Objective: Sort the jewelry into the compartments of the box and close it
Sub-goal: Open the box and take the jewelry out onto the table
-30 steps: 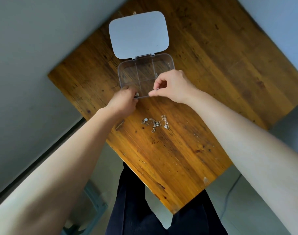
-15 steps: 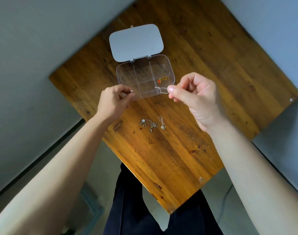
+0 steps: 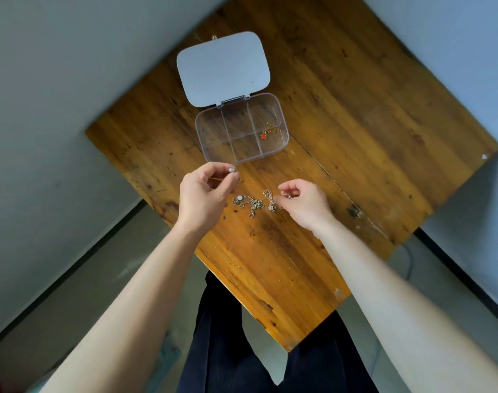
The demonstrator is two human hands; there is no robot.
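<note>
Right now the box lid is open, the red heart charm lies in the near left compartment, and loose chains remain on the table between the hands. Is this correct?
Not quite. The head view shows the red heart charm in the near right compartment of the clear box, not the left. The rest holds: the lid is open, and loose chains lie on the table between the left hand and right hand.

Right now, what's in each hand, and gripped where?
Left hand: a small pale-stoned piece pinched between the fingertips; its hidden part can't be told. Right hand: fingertips at the pile on the table; whether it grips anything can't be told.
</note>
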